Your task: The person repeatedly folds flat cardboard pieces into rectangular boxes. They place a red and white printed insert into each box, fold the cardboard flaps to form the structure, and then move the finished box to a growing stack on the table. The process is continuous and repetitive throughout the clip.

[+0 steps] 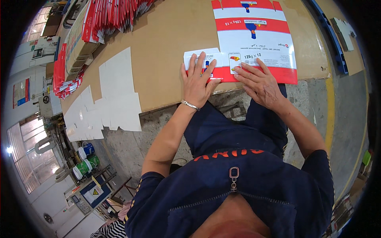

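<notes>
Two bare hands of mine lie flat on the work. Under them the wide brown cardboard-covered table (166,43) stretches far and left. On its near right edge rests the flat red-and-white printed carton blank (254,39). Left of it lie plain white die-cut sheets (115,91); a stack of red-and-white blanks (115,16) sits far left. My left hand (197,81) presses open-palmed on the folded white flap (202,55); my right hand (260,81), fingers spread, pins the red near strip, gripping nothing.
</notes>
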Tool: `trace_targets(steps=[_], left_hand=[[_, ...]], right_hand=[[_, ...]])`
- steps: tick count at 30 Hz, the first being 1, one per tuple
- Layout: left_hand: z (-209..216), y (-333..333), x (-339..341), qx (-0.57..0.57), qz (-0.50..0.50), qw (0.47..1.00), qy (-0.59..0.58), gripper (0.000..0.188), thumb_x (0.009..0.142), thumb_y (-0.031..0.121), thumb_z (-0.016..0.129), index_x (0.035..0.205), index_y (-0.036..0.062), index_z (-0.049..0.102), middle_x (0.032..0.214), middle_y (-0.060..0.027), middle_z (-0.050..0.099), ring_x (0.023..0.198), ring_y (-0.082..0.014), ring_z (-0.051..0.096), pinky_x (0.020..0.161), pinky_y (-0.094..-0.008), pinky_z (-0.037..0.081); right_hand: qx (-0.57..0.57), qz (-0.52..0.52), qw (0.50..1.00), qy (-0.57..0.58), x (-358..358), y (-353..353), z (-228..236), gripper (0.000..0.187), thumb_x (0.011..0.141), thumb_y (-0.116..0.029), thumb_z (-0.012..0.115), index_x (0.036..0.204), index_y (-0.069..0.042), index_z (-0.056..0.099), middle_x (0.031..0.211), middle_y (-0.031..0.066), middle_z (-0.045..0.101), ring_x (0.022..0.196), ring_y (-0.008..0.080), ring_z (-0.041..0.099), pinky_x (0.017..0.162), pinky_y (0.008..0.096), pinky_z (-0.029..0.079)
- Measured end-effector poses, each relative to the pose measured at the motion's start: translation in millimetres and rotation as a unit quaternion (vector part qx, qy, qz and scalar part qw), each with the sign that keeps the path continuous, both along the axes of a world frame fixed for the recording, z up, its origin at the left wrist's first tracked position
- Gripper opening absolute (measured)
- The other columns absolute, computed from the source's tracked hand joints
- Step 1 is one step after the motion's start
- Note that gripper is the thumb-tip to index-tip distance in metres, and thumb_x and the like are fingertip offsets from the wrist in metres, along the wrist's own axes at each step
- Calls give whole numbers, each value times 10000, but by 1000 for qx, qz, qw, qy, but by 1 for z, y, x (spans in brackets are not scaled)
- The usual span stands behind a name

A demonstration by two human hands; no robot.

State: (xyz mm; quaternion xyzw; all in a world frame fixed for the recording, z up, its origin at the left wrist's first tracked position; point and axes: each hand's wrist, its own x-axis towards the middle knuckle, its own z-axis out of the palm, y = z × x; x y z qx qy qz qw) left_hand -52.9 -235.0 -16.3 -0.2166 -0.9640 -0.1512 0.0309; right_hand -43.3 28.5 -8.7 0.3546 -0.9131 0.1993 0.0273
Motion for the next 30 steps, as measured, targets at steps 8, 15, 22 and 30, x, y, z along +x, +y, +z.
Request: trace_targets(steps=[8, 15, 22, 30], left_hand=[[-5, 26, -66, 59, 119, 991, -31, 901, 730, 523, 747, 1455, 106, 412, 1546, -212, 285, 1463, -349, 178, 1139, -607, 90], [-4, 76, -31, 485, 82, 856, -159, 854, 818, 299, 749, 1472, -21, 302, 1505, -271, 326, 1423, -347, 303, 1169, -424, 228], [47, 33, 12, 405, -59, 905, -119, 606, 824, 137, 714, 1380, 32, 498, 1528, -223, 320, 1414, -352, 324, 1134, -431, 285], [47, -206, 76, -121, 361, 914, -140, 1213, 583, 422, 879, 1534, 106, 196, 1597, -199, 116, 1461, -430, 107, 1124, -585, 238]], right_hand=[[-29, -4, 999, 27, -1, -1, 11, 403, 835, -107, 662, 1232, -132, 603, 1343, 29, 581, 1269, 222, 513, 1098, 487, 342], [-411, -180, 716, -534, 100, -3, 15, 489, 943, -218, 632, 1356, -23, 458, 1160, 99, 639, 1086, 172, 597, 852, 324, 501], [-457, -445, 730, -245, 39, 113, -17, 436, 941, -88, 575, 1355, -11, 462, 1190, 91, 617, 1068, 150, 591, 930, 308, 478], [-162, -434, 846, -264, -288, 285, 20, 403, 891, -129, 667, 1281, -45, 616, 1059, 64, 686, 953, 105, 608, 852, 284, 495]])
